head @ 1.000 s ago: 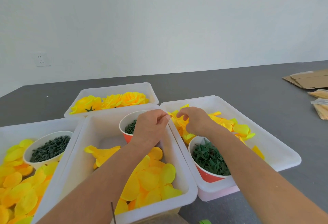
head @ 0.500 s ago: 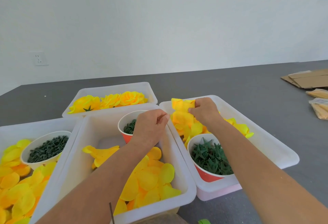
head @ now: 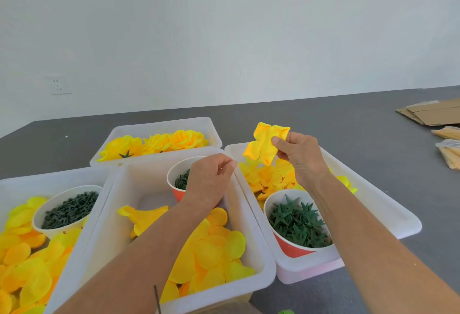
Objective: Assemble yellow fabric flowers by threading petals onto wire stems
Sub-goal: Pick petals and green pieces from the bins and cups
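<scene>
Right hand [head: 297,155] had lifted a yellow petal piece [head: 265,143] clear of the right bin [head: 388,204]; a second earlier it was still down in the pile. Thumb and fingers pinched the piece's edge, held above the loose petals. Left hand [head: 211,179] stayed put over the middle bin [head: 258,216], fingertips pinched together on what looked like a thin wire stem [head: 220,168], barely visible. Judging by that, pick was done and threading came next: petal's centre hole still had to meet the wire tip. Finished flowers [head: 159,143] sat in the back bin.
</scene>
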The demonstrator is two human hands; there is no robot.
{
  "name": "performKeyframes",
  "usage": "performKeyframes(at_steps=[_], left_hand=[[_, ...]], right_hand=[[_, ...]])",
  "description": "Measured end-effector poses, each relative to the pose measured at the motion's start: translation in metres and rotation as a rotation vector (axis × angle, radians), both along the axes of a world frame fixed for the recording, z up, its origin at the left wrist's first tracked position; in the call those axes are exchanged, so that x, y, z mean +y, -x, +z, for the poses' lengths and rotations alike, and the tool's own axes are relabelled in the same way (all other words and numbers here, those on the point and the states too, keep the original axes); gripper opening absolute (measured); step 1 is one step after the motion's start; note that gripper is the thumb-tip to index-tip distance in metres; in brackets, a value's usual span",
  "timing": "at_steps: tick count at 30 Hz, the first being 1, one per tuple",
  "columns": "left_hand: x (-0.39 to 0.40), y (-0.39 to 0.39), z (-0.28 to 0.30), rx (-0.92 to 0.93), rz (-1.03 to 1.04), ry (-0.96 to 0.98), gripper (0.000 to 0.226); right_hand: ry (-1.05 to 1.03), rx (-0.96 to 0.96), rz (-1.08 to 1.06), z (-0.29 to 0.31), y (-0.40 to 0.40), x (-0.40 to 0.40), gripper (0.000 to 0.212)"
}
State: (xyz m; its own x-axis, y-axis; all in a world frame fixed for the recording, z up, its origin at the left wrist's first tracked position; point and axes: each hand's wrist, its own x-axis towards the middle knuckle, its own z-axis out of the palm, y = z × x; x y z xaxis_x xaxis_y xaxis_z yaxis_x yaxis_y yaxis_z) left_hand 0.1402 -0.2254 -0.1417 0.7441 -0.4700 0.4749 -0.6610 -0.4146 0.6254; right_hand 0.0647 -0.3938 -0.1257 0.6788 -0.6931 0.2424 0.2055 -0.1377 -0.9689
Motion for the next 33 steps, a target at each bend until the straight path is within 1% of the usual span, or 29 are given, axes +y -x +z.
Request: performKeyframes(at_steps=[2, 3, 4, 5, 6, 7, 9, 11, 12, 15, 19, 20, 22, 23, 24, 27, 28, 31, 32, 33], left_hand=[[0.0, 0.001, 0.0, 0.01, -0.002, 0.02, 0.022], [-0.001, 0.001, 0.001, 0.02, -0.004, 0.05, 0.023], [-0.001, 0.002, 0.002, 0.047, -0.008, 0.099, 0.025], [-0.002, 0.002, 0.004, 0.09, -0.015, 0.168, 0.028], [-0.001, 0.003, 0.007, 0.139, -0.025, 0.253, 0.031], [-0.001, 0.003, 0.009, 0.171, -0.033, 0.34, 0.033], [0.0, 0.005, 0.012, 0.131, -0.039, 0.433, 0.032], [0.001, 0.008, 0.014, 0.06, -0.085, 0.417, 0.029], [0.001, 0.01, 0.014, 0.047, -0.113, 0.4, 0.027], [0.003, 0.011, 0.014, 0.095, -0.185, 0.381, 0.022], [0.005, 0.01, 0.018, 0.169, -0.298, 0.378, 0.025], [0.005, 0.009, 0.019, 0.179, -0.313, 0.372, 0.025], [0.007, 0.007, 0.02, 0.195, -0.335, 0.358, 0.025], [0.008, 0.006, 0.02, 0.209, -0.349, 0.356, 0.025], [0.008, 0.005, 0.02, 0.223, -0.364, 0.358, 0.026], [0.011, 0.004, 0.018, 0.25, -0.387, 0.357, 0.027], [0.011, 0.004, 0.018, 0.256, -0.387, 0.359, 0.028], [0.01, 0.003, 0.018, 0.278, -0.346, 0.381, 0.036], [0.01, 0.004, 0.018, 0.277, -0.326, 0.381, 0.034], [0.009, 0.005, 0.019, 0.259, -0.314, 0.376, 0.026]], right_hand=[[-0.034, -0.022, 0.065, 0.0, 0.002, 0.003, 0.011], [-0.072, -0.048, 0.138, 0.002, 0.003, 0.006, 0.014], [-0.107, -0.082, 0.226, 0.004, 0.004, 0.009, 0.023], [-0.13, -0.108, 0.318, 0.005, 0.004, 0.012, 0.03], [-0.137, -0.123, 0.39, 0.006, 0.004, 0.016, 0.032], [-0.134, -0.125, 0.437, 0.007, 0.005, 0.021, 0.03], [-0.083, -0.103, 0.456, 0.003, 0.006, 0.029, 0.023], [0.039, -0.065, 0.412, 0.0, 0.006, 0.035, 0.012], [0.09, -0.052, 0.392, -0.003, 0.005, 0.037, 0.012], [0.114, -0.04, 0.371, -0.005, 0.006, 0.039, 0.02], [0.087, 0.003, 0.367, -0.007, 0.006, 0.039, 0.032], [0.08, 0.011, 0.385, -0.007, 0.006, 0.038, 0.038], [0.031, 0.017, 0.445, -0.007, 0.007, 0.04, 0.062], [-0.008, 0.018, 0.479, -0.006, 0.007, 0.04, 0.069], [-0.044, 0.015, 0.514, -0.006, 0.008, 0.04, 0.067], [-0.114, 0.026, 0.581, -0.005, 0.009, 0.041, 0.036], [-0.109, 0.029, 0.575, -0.005, 0.009, 0.041, 0.03], [-0.108, 0.002, 0.524, -0.006, 0.008, 0.042, 0.019], [-0.119, -0.015, 0.518, -0.006, 0.008, 0.042, 0.017], [-0.128, -0.021, 0.522, -0.005, 0.008, 0.042, 0.015]])
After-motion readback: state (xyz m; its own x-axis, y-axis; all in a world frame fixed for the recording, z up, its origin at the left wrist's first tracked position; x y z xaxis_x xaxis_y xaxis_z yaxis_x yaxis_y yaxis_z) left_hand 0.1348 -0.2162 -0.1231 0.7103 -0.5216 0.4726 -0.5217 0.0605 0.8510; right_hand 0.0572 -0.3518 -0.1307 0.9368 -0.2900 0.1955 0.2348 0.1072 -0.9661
